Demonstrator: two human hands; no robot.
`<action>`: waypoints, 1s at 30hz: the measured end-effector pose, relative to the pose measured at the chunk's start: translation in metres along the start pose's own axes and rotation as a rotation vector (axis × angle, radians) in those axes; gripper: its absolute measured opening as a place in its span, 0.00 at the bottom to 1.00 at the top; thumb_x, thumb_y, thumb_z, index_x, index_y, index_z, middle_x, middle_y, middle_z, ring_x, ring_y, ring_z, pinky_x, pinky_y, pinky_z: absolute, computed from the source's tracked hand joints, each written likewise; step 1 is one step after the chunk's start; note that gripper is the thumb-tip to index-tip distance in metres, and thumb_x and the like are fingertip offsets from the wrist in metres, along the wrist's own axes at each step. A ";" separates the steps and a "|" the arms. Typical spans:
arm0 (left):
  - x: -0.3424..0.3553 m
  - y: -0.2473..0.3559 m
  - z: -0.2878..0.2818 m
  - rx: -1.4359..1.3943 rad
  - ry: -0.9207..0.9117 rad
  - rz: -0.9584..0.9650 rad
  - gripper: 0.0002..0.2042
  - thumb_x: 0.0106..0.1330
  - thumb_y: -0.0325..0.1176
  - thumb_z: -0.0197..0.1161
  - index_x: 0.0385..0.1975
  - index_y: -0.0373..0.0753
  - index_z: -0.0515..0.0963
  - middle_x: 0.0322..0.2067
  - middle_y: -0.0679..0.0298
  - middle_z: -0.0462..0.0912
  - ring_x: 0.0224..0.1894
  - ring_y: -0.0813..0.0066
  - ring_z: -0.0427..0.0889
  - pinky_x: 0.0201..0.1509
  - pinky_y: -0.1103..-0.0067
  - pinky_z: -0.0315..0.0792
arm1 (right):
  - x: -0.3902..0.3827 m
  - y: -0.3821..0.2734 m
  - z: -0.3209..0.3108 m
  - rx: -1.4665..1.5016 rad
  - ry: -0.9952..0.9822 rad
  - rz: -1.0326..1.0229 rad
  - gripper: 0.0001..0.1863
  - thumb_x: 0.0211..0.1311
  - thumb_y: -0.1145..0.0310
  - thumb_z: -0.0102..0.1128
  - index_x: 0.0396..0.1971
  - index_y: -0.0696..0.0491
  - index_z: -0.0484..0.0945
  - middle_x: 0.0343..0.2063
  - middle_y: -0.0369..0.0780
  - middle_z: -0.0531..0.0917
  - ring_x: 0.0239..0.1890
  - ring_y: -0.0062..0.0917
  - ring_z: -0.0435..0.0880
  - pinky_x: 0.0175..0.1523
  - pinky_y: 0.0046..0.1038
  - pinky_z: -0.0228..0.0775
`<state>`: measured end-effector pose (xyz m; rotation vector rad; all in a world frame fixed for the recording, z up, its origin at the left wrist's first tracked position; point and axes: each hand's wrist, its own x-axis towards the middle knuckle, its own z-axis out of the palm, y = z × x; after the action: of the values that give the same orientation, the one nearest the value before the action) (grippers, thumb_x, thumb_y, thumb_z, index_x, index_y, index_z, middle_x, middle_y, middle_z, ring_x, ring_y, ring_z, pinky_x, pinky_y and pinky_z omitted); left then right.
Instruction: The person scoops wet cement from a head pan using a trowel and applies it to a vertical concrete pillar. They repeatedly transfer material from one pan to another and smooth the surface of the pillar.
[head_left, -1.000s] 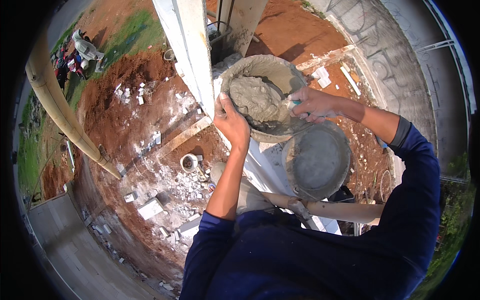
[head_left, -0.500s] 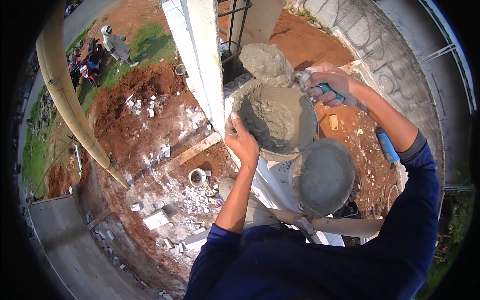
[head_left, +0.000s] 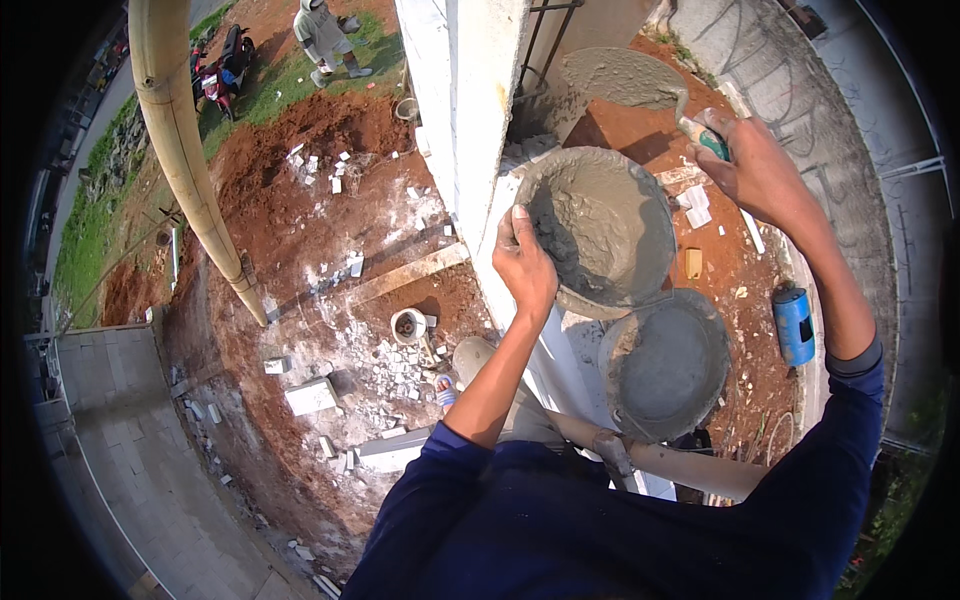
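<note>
My right hand [head_left: 750, 165] is closed round the green handle of a trowel [head_left: 713, 143], held out over the far right. The trowel's broad blade, coated with wet grey mortar [head_left: 620, 78], reaches left to the upright panel by the column. My left hand [head_left: 526, 262] grips the near-left rim of a bucket [head_left: 662, 240], thumb on top of the edge and fingers partly hidden outside it. Grey mortar with a scooped hollow [head_left: 590, 220] fills much of this bucket. Close by on the near right stands a second bucket [head_left: 718, 385] with smooth grey contents.
A tall white wall edge [head_left: 470, 130] rises beside the mortar bucket, with dark rebar [head_left: 548, 30] behind. Below lie red soil and white rubble. A bamboo pole [head_left: 175, 120] slants at left; another pole [head_left: 690, 468] crosses near my body. A person [head_left: 325, 40] stands far left.
My right hand has moved the trowel away and to the right of the bucket. The thick mortar heap on its blade now looks flatter. My left hand stays on the rim; the view has shifted.
</note>
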<state>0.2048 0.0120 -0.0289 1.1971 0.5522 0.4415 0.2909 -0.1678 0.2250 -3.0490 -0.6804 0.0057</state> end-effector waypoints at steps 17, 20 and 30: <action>0.001 -0.002 0.005 0.018 -0.033 0.058 0.20 0.84 0.41 0.53 0.45 0.25 0.80 0.32 0.67 0.80 0.37 0.81 0.71 0.42 0.79 0.70 | -0.016 0.020 0.178 0.405 -0.866 0.130 0.21 0.62 0.68 0.64 0.52 0.64 0.77 0.40 0.53 0.82 0.30 0.38 0.85 0.33 0.38 0.77; -0.003 0.002 0.012 0.030 0.023 0.044 0.20 0.84 0.42 0.53 0.44 0.25 0.80 0.32 0.67 0.80 0.36 0.81 0.70 0.42 0.78 0.69 | -0.022 0.011 0.157 0.681 -1.027 0.363 0.23 0.65 0.69 0.62 0.57 0.65 0.75 0.30 0.44 0.79 0.21 0.26 0.79 0.21 0.30 0.70; 0.000 -0.001 0.006 0.029 -0.013 0.028 0.21 0.84 0.42 0.53 0.46 0.24 0.80 0.33 0.64 0.82 0.37 0.80 0.73 0.44 0.77 0.71 | -0.061 0.007 0.128 1.073 -0.912 0.464 0.08 0.67 0.69 0.62 0.33 0.57 0.74 0.20 0.33 0.70 0.14 0.15 0.68 0.14 0.23 0.57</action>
<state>0.2087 0.0072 -0.0277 1.2357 0.5326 0.4504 0.2377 -0.1985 0.0966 -1.9317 0.1089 1.3073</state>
